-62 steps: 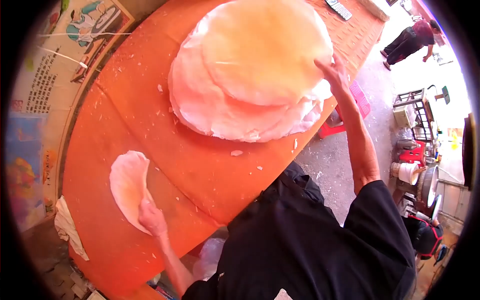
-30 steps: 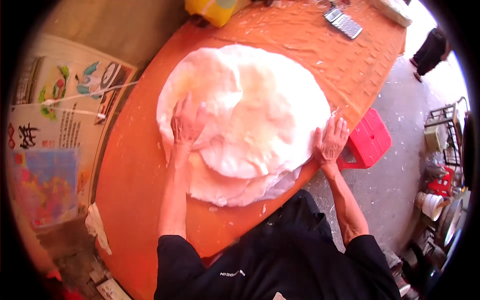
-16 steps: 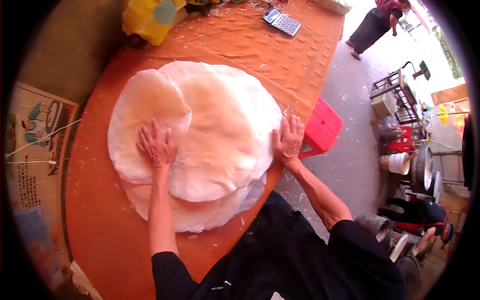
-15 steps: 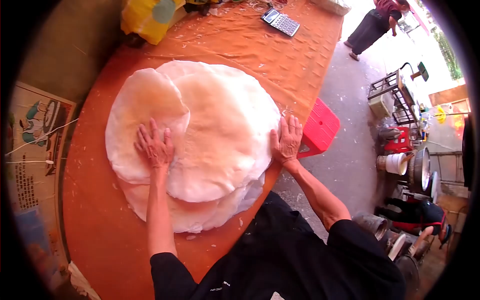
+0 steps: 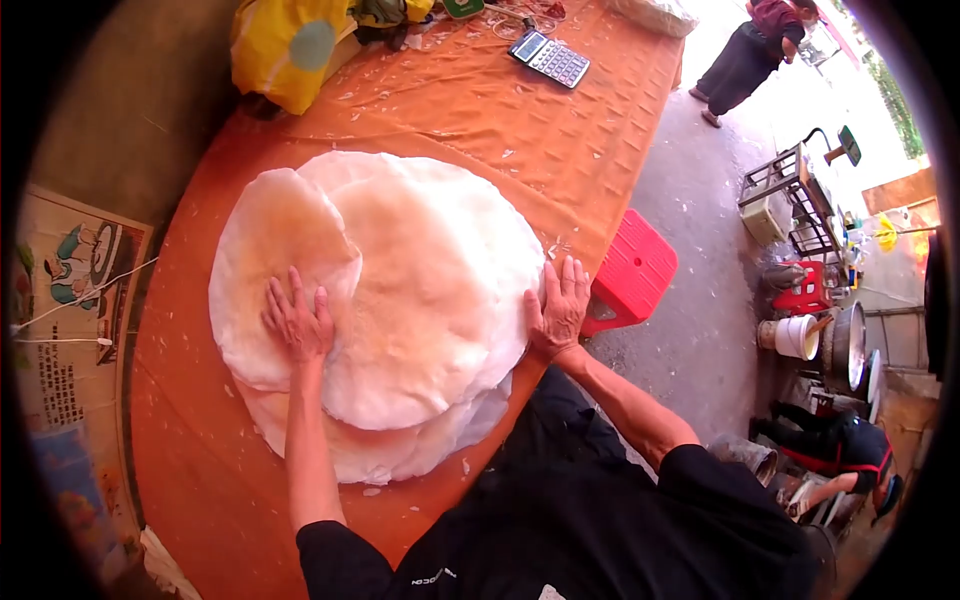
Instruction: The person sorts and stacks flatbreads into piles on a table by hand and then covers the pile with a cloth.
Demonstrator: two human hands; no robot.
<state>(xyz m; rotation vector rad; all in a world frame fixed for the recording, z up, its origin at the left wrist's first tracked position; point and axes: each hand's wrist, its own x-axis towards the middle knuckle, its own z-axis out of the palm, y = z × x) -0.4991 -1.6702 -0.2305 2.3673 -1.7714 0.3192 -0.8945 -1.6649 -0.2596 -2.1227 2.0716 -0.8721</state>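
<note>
Head view — your left hand point(image 5: 297, 322) lies flat, fingers spread, palm down on the smaller translucent sheet point(image 5: 280, 265) at the left of the frame; nothing gripped, just pressing on top. Your right hand point(image 5: 558, 311) is also open, fingers together and pointing up the frame, palm against the right edge of the stack of round white sheets point(image 5: 400, 300); it holds nothing. The stack sits mid-frame on the orange table point(image 5: 560, 140); the big top sheet overlaps the smaller one, lower sheets stick out at the bottom edge, toward your body. White flakes are scattered over the cloth. Upper centre: a calculator point(image 5: 549, 58) near the far edge of the table; upper left: a yellow bag point(image 5: 285, 45) — well apart from the stack. A red plastic stool point(image 5: 630, 283) stands on the floor just beside your right hand, right of the table. A poster point(image 5: 70, 300) shows at the left edge; another person point(image 5: 750, 50) stands at the upper right, far from the table.
</note>
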